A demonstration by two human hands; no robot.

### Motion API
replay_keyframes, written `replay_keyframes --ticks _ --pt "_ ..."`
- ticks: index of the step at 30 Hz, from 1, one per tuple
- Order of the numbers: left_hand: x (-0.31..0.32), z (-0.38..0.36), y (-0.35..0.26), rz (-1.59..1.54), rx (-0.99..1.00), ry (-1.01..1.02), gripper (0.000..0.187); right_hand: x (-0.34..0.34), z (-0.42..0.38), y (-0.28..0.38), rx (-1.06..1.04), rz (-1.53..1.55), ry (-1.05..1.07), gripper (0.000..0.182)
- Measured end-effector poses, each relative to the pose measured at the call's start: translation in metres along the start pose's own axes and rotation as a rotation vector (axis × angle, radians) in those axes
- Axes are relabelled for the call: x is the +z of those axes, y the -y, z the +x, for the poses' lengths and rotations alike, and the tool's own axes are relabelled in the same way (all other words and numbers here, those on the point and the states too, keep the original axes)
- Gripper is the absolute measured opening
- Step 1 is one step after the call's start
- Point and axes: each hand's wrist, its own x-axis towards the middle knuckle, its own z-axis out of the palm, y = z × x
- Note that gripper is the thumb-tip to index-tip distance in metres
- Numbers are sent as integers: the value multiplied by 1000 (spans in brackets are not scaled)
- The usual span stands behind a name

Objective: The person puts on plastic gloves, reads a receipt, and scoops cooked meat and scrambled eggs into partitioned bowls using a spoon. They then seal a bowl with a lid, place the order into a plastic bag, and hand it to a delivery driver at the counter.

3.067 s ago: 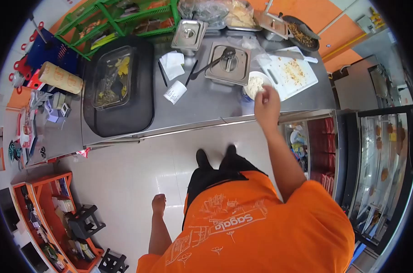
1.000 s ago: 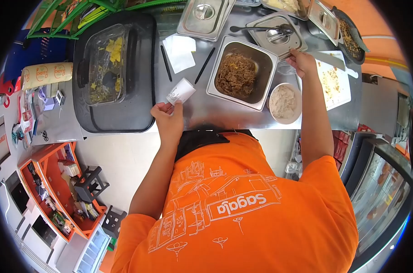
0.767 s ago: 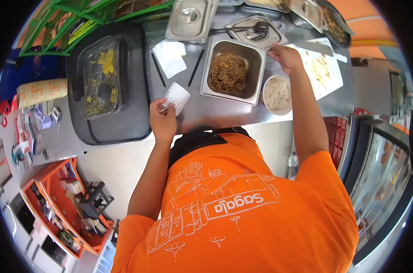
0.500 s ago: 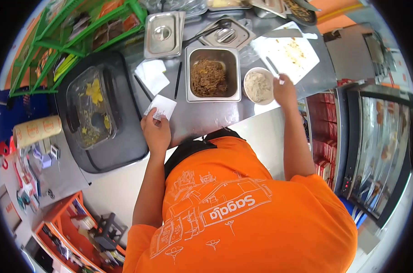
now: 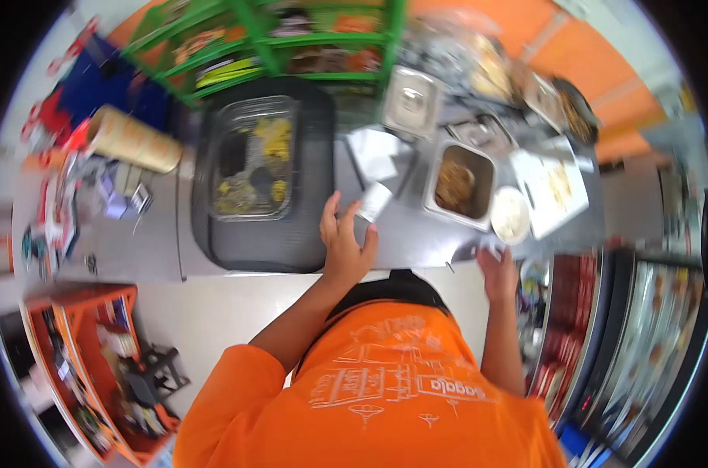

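Note:
My left hand (image 5: 348, 243) is spread over the table's front part, fingers apart. A small white paper slip (image 5: 375, 201) lies just beyond its fingertips. More white papers (image 5: 373, 148) lie behind it. My right hand (image 5: 497, 271), blurred, is at the table's front edge with its fingers drawn together. Some small whitish thing shows at its fingertips, too smeared to name. Just behind that hand stands a white bowl (image 5: 511, 216) of pale contents. To the bowl's left is a steel pan (image 5: 486, 175) holding brown shredded food.
A black tray (image 5: 311, 234) carries a clear plastic container (image 5: 253, 210) with yellow pieces. A white cutting board (image 5: 553, 214) with food scraps lies right of the bowl. Steel lids (image 5: 411, 101) sit behind the pan. A green rack (image 5: 323, 39) stands at the back, a wrapped roll (image 5: 136, 140) at left.
The view has swung left, so the table's things appear further right. My left hand's fingers have opened away from the paper slip. My right hand has drawn back from the bowl's side toward the front edge.

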Motion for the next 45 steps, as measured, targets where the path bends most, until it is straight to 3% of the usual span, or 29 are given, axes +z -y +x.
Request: replay_keyframes --ticks 3,5,9,11,13,17,18,22,25,27,29,30,31,32,34,37,39,42,43,44,45 --pt "-69 -10 17 152 78 -201 44 18 -36 -44 -158 -404 -18 42" --pt "-103 -34 49 98 24 -419 42 32 -54 -64 -78 -534 9 36" --pt "-166 -41 82 396 -297 -445 49 66 -73 -88 -187 -804 218 30" --pt "-174 -50 115 368 -405 -406 53 88 -76 -98 -265 -915 325 29" --pt "-174 -53 121 289 -372 -368 59 114 -78 -104 -333 -1020 416 28" --pt "-177 -50 116 272 -395 -347 57 167 -99 -120 -246 -973 603 29" --pt "-178 -51 121 223 -389 -372 57 169 -96 -126 -214 -1000 636 31" --pt "-179 -81 163 116 -373 -454 53 156 -86 -147 -422 -1220 767 34" --pt "-174 -130 198 182 -376 -459 48 172 -111 -134 -394 -1206 811 34" --pt "-172 -178 212 291 -314 -264 47 171 -112 -135 -396 -1210 838 34" --pt "-178 -230 216 298 -313 104 45 156 -110 -137 -457 -1194 817 34" --pt "-175 -253 224 288 -235 219 35 147 -112 -136 -501 -1177 804 30" --pt "-177 -274 236 198 -338 545 29 140 -119 -128 -446 -1220 737 28" --pt "-170 -304 258 110 -614 814 23 135 -128 -119 -383 -1252 683 27" --pt "-168 -348 289 103 -846 1134 25 106 -136 -121 -347 -1256 560 27" --pt "-161 -367 326 141 -820 1314 29 33 -137 -128 -371 -1155 335 28" --pt "-143 -361 353 135 -682 1375 31 -41 -138 -147 -332 -1171 97 29" --pt "-96 -333 402 102 -174 1434 36 -226 -127 -247 -297 -1233 -310 24" --pt "-80 -314 409 106 45 1414 37 -282 -139 -283 -123 -1182 -449 20" --pt "-72 -285 394 111 -55 1450 37 -384 -132 -352 -38 -1311 -333 18" --pt "-68 -238 357 120 -155 1481 37 -387 -179 -343 165 -1842 -7 19"
